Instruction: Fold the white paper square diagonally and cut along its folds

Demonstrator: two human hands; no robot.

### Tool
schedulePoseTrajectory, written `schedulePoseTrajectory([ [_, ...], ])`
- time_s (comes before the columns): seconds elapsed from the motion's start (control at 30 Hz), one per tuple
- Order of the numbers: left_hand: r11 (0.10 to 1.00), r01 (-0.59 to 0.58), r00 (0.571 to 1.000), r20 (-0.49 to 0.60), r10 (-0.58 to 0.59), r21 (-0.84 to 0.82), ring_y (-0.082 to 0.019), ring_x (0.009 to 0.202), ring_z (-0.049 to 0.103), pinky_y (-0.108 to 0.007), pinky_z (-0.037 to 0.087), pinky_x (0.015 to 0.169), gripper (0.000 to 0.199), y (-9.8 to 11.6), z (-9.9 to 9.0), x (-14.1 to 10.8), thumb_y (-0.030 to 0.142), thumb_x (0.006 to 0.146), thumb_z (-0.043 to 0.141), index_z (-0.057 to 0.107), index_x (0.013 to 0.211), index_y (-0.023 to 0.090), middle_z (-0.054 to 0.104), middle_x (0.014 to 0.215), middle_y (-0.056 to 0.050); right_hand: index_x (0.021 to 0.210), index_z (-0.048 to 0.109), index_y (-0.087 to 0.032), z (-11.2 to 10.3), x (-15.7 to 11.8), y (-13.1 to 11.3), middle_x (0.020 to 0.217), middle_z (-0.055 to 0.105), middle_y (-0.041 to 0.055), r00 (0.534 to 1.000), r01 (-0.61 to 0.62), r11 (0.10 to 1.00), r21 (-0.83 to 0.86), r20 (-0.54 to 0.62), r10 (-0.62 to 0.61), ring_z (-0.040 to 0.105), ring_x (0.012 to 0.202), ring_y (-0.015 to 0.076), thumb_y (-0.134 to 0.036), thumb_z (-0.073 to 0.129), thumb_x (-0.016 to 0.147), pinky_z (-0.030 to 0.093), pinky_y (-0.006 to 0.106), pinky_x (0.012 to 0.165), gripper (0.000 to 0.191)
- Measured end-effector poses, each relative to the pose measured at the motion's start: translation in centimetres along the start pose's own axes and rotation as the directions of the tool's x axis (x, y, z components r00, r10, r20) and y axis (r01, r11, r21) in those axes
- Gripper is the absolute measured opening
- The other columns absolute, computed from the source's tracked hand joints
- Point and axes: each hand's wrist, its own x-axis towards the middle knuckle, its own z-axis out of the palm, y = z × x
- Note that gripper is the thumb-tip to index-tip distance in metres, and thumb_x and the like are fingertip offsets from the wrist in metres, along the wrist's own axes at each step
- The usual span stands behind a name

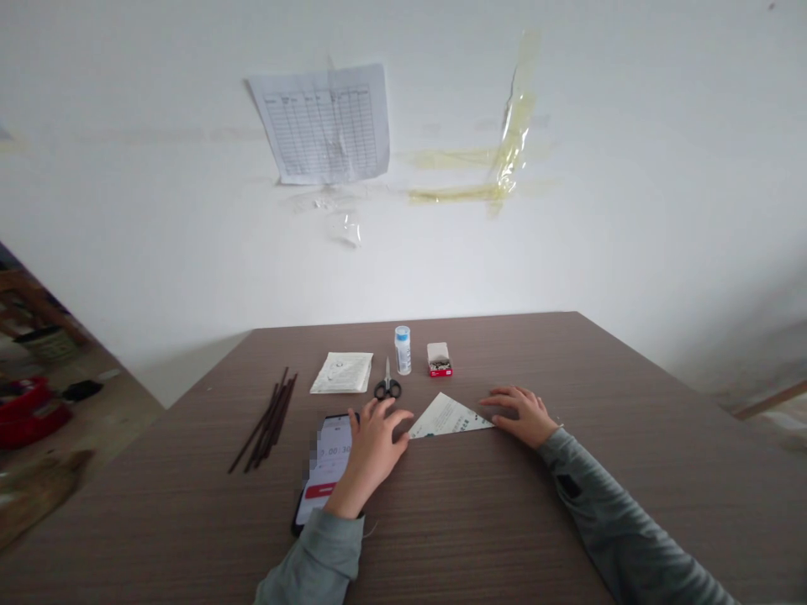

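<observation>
Grey sleeves (319, 550), left hand (377, 445) and right hand (523, 416) loosely spread, triangular paper (447, 417) between

On my feed I see a bottle (403, 356); just right of it, an open red box (440, 372); left of it, a white packet (341, 373), dark sticks (278, 418) and, nearer my viewpoint, a phone (329, 455); up and right of the bottle, yellowed tape (516, 122) on the wall (454, 260)

The paper triangle (447, 418) lies flat on the brown table (504, 521), its long edge toward the person and its peak pointing toward the wall. It is off-white, with faint small print in the middle and green printed marks near the long edge.
</observation>
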Motion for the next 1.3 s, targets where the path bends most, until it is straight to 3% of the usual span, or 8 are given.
schedulePoseTrajectory([
  [0.2,1.0,-0.017,0.999,-0.032,0.017,0.001,-0.05,0.182,0.065,-0.096,0.035,0.155,0.046,0.6,0.5,-0.1,0.011,0.113,0.082,0.102,0.144,0.04,0.082,0.183,-0.012,0.14,0.104,-0.045,2.1,-0.5,-1.5,0.152,0.095,0.0094,0.992,0.077,0.996,-0.04,-0.1,-0.081,0.078,0.159,0.0484,-0.045,0.088,0.106,0.061,0.075,0.139,0.038],
  [0.4,1.0,-0.028,0.999,-0.025,0.027,-0.011,-0.045,0.18,0.068,-0.09,0.039,0.156,0.041,1.2,0.5,0.0,0.014,0.116,0.082,0.103,0.142,0.038,0.084,0.181,-0.011,0.145,0.103,-0.044,3.2,-0.9,-2.8,0.151,0.093,0.0129,0.992,0.111,0.989,-0.098,-0.046,-0.116,0.075,0.157,0.0491,-0.043,0.088,0.109,0.057,0.076,0.141,0.04],
  [0.6,0.999,-0.029,0.999,-0.018,0.028,-0.043,-0.046,0.18,0.068,-0.091,0.037,0.156,0.037,1.0,0.4,0.1,0.014,0.114,0.085,0.104,0.137,0.036,0.086,0.179,-0.012,0.145,0.103,-0.043,3.1,-0.9,-3.0,0.15,0.093,0.0136,0.993,0.103,0.992,-0.075,-0.04,-0.107,0.075,0.156,0.0478,-0.04,0.087,0.109,0.058,0.073,0.139,0.04],
  [0.87,0.999,-0.033,0.999,-0.006,0.033,-0.038,-0.046,0.18,0.067,-0.091,0.038,0.156,0.04,0.9,0.3,0.0,0.015,0.115,0.082,0.103,0.14,0.038,0.084,0.181,-0.011,0.128,0.106,-0.04,2.7,-0.6,-3.7,0.134,0.096,0.0104,0.996,0.079,0.996,0.036,-0.055,-0.076,0.08,0.144,0.0442,-0.04,0.092,0.102,0.063,0.064,0.13,0.03],
  [1.03,0.998,-0.036,0.999,-0.016,0.036,-0.045,-0.046,0.179,0.068,-0.092,0.039,0.155,0.039,0.8,0.4,0.0,0.014,0.113,0.084,0.104,0.135,0.038,0.086,0.179,-0.011,0.115,0.105,-0.039,3.0,-0.6,-4.8,0.126,0.095,0.0128,0.992,0.023,0.999,0.035,-0.127,-0.018,0.08,0.138,0.0455,-0.041,0.087,0.106,0.063,0.064,0.127,0.02],
  [1.17,0.999,-0.025,1.0,-0.014,0.025,-0.029,-0.046,0.179,0.068,-0.09,0.041,0.155,0.037,1.1,0.3,0.0,0.013,0.113,0.086,0.105,0.135,0.038,0.085,0.18,-0.011,0.112,0.104,-0.039,3.0,-1.0,-5.9,0.128,0.095,0.0126,0.982,0.032,0.999,0.013,-0.189,-0.028,0.078,0.143,0.0455,-0.037,0.08,0.112,0.058,0.067,0.136,0.024],
  [1.3,1.0,-0.007,1.0,-0.007,0.007,-0.022,-0.046,0.18,0.068,-0.089,0.041,0.155,0.037,1.4,0.1,-0.1,0.014,0.114,0.086,0.105,0.136,0.038,0.085,0.18,-0.011,0.1,0.1,-0.038,2.4,-1.2,-6.9,0.12,0.095,0.0105,0.985,0.02,0.999,0.032,-0.175,-0.014,0.079,0.14,0.0437,-0.033,0.078,0.109,0.058,0.068,0.135,0.024],
])
